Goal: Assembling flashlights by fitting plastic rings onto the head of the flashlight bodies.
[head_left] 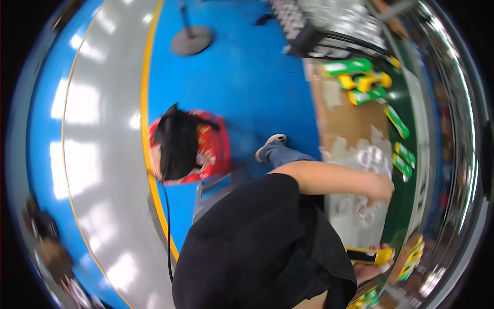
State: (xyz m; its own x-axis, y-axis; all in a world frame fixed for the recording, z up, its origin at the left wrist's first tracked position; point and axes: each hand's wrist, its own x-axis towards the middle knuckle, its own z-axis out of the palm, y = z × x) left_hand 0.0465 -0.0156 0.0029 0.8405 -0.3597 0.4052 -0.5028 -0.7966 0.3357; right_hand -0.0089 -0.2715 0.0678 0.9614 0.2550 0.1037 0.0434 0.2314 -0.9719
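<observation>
"Where is the yellow box?"

"In the right hand, whose grip is clamped on it. The palm lies just below the box, and fingers curl round its right end; its left part, with a dark panel, sticks out past the grip."

"And the left hand?"

"Above the yellow box in the view and well apart from it, reaching down at the white coils. It's blurred, so I can't say whether its fingers are apart or together, or whether they touch the coils."

"What else is around the box?"

"The coils lie above it on the surface. Farther above are the green boxes, some beside yellow pieces. Just right of the box is a brown tray with green and yellow packs. Well away to its upper left, a black bundle sits on a red seat."
</observation>
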